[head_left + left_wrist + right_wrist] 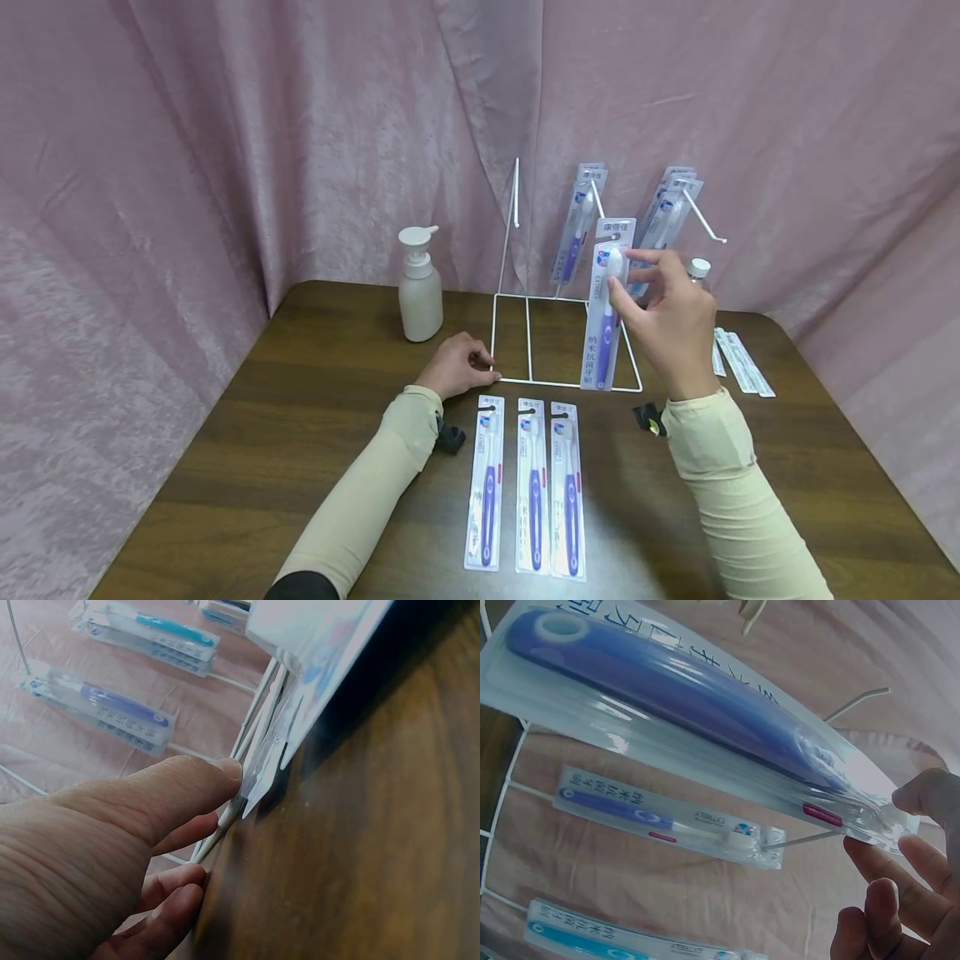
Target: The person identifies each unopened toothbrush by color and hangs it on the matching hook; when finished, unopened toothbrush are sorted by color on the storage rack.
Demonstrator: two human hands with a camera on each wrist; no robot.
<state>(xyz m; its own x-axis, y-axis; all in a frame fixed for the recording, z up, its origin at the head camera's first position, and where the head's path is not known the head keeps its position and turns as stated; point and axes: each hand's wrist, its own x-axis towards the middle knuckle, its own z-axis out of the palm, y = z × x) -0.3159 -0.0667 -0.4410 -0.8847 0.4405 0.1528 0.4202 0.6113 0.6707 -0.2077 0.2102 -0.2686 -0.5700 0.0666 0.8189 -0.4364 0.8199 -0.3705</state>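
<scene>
My right hand (671, 312) holds a packaged toothbrush (602, 333) with a purple handle, pinching the pack's edges near the brush head. The pack stands nearly upright in front of a white wire rack (529, 342). In the right wrist view, the purple handle (667, 712) points away from the fingers. At the rack's front left corner, my left hand (453, 367) grips the base wire between thumb and fingers. More toothbrush packs (577, 225) hang on the rack's middle and right hooks. Three purple-handled packs (533, 492) lie side by side on the table before the rack.
A beige pump bottle (421, 300) stands left of the rack. Behind my right hand is a white-capped bottle (698, 268), mostly hidden. Several narrow white packs (744, 362) lie at the right. A pink curtain (375, 142) hangs behind the wooden table (285, 433).
</scene>
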